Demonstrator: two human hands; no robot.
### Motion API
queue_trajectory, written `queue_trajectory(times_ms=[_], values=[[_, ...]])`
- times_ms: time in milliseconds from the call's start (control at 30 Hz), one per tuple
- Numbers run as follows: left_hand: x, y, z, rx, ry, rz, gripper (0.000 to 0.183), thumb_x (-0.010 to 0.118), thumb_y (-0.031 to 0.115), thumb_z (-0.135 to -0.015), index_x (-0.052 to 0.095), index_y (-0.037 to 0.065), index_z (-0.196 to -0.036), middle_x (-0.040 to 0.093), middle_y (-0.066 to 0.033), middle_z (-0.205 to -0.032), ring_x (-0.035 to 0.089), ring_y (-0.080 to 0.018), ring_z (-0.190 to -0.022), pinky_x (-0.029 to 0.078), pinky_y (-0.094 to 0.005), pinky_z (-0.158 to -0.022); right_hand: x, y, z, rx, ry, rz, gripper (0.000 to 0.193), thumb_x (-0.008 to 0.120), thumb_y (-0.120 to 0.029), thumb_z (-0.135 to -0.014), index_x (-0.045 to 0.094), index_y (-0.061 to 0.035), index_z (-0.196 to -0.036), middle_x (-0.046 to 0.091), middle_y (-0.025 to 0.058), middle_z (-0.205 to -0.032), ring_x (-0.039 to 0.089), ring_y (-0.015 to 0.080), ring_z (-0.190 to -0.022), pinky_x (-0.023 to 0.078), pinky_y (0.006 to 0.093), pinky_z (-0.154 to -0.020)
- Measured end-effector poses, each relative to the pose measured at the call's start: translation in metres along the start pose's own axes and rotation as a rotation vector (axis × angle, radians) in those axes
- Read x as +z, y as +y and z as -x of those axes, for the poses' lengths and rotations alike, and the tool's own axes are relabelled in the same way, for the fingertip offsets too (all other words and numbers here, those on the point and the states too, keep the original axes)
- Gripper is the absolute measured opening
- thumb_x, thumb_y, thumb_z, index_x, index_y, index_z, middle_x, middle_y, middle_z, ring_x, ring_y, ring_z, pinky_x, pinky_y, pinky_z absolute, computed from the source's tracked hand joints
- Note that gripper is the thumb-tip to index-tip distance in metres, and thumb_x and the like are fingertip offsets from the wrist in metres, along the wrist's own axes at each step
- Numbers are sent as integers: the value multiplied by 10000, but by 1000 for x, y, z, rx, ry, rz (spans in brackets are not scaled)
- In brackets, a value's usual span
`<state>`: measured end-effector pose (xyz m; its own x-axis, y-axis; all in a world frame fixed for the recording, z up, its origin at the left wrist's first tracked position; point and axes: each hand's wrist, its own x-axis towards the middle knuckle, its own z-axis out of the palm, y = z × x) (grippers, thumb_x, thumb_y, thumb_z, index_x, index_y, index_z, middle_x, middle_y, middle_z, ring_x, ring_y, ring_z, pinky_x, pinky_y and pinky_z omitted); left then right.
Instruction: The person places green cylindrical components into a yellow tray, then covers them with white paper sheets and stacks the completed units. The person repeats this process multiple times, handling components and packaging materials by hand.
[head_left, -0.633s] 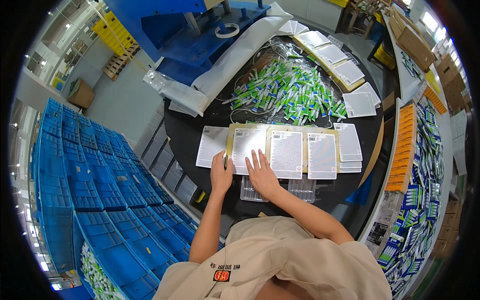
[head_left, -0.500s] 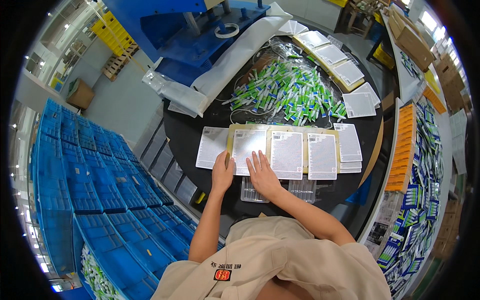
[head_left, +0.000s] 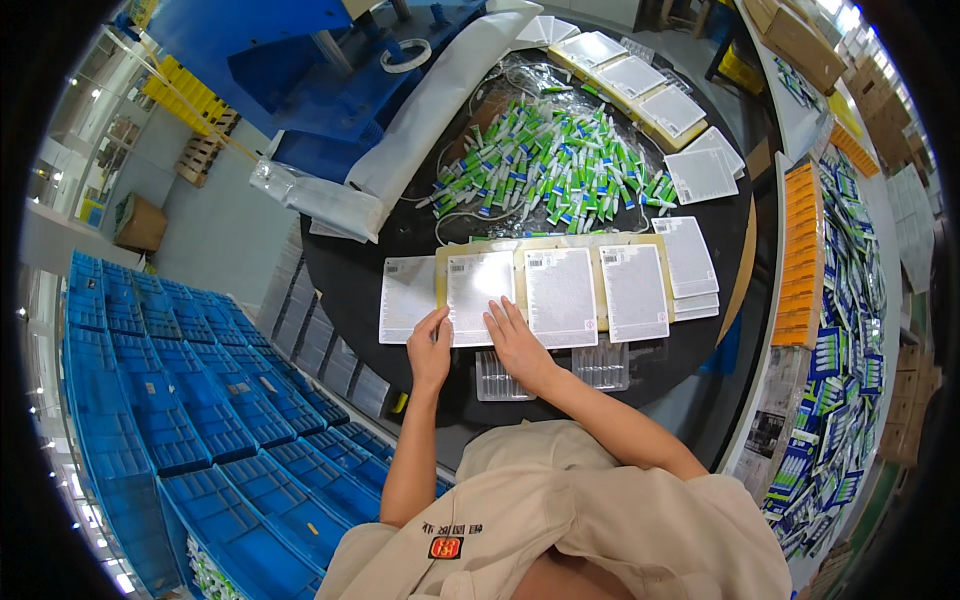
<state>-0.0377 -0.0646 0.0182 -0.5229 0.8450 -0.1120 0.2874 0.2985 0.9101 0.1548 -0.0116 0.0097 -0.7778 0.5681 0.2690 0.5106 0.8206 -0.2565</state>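
Observation:
A yellow tray-like fixture (head_left: 520, 244) lies across the near side of the round black table, with several grey-white printed cards on it. My right hand (head_left: 516, 345) rests on the lower right of the leftmost card on the fixture (head_left: 482, 285), fingers stretched out flat. At that card's lower left corner is my left hand (head_left: 430, 348), its fingers bent and drawn together; what they hold, if anything, is hidden. Left of the fixture lies a loose card (head_left: 408, 290). Clear plastic blister trays (head_left: 600, 368) show under the fixture's near edge, beside my right wrist.
Beyond the fixture lies a heap of green-and-white tubes (head_left: 560, 165). A second yellow fixture with cards (head_left: 630, 78) is at the far right. A blue press (head_left: 300, 80) stands far left, blue crates (head_left: 190, 370) at left. Packed blister cards (head_left: 830, 390) fill the right-hand table.
The whole view has shifted slightly. My left hand has slid a little down along the card's left edge, its fingers now more bent. My right hand stays on the same card.

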Motion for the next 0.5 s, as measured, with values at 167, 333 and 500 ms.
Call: queue_trajectory(times_ms=[167, 333, 500], values=[[-5, 14, 3, 124, -31, -121, 299, 622, 156, -967, 710, -36, -1180, 697, -226, -1210, 629, -360, -1189, 472, -407, -1038, 1, 3, -4, 35, -34, -48, 556, 540, -37, -865, 471, 137, -1389, 425, 312, -1497, 348, 476, -1444, 309, 512, -1210], [-4, 21, -6, 276, -89, -422, 367, 606, 193, -978, 648, -33, -1264, 634, -222, -1323, 558, -388, -1266, 420, -443, -1089, -13, 0, -10, 56, -151, 116, 548, 562, -155, -911, 503, 135, -1372, 446, 317, -1487, 372, 455, -1443, 314, 528, -1198], [11, 12, -21, 438, -215, -495, 480, 530, 216, -1021, 494, -45, -1422, 449, -230, -1534, 411, -408, -1422, 306, -492, -1190, -31, -5, -17, 67, -285, 98, 855, 703, -472, -839, 460, 64, -1459, 361, 301, -1565, 293, 422, -1497, 239, 556, -1218]])
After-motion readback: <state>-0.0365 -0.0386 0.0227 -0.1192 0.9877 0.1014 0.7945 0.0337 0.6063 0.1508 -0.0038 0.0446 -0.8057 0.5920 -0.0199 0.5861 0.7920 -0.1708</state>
